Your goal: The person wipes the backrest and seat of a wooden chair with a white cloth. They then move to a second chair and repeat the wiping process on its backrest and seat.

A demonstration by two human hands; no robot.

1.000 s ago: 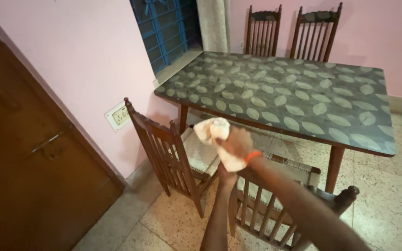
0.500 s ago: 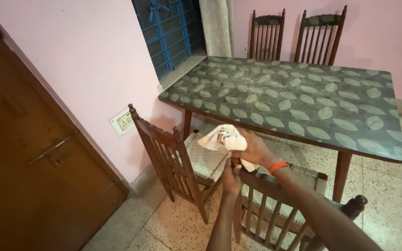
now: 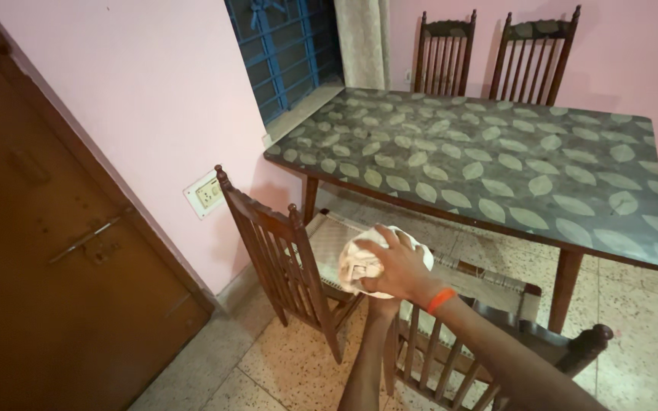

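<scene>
Over chair — right hand gripping cloth, arm outstretched

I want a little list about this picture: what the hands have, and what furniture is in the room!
right hand: right hand with an orange wristband grips a crumpled white cloth
left hand: left hand mostly hidden under the cloth; only its forearm shows
nearest chairs: two dark wooden slat-back chairs with woven seats
table: long table with grey leaf-patterned top
far side: two more wooden chairs by the pink wall
left: brown wooden door with metal latch
window: blue grille window
</scene>
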